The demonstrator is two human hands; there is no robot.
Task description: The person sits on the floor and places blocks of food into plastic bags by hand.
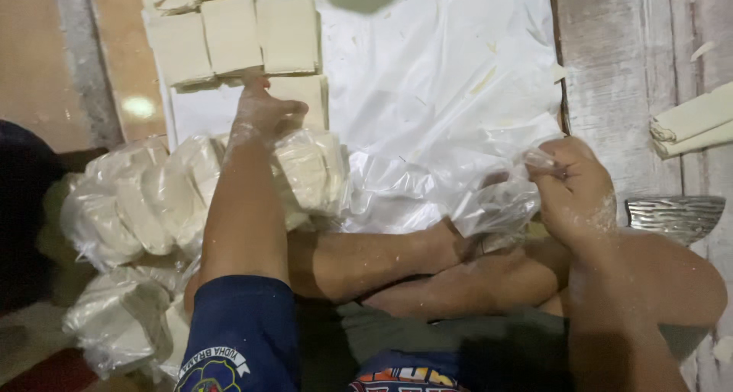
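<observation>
Right hand (574, 187), grip pinched on clear plastic bag (489, 197), right of centre. Left hand (263, 113) reaching up, fingers on pale dough squares (233, 37) at upper left; grip loose, holding nothing far as I can see. Bagged dough stacks (145, 201) piled lower left, white plastic sheet (443, 71) underneath.

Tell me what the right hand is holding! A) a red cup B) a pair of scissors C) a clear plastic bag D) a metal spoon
C: the right hand pinches the crinkly clear plastic bag at its edge, over the white sheet, while the left hand reaches to the pale square slabs.
</observation>
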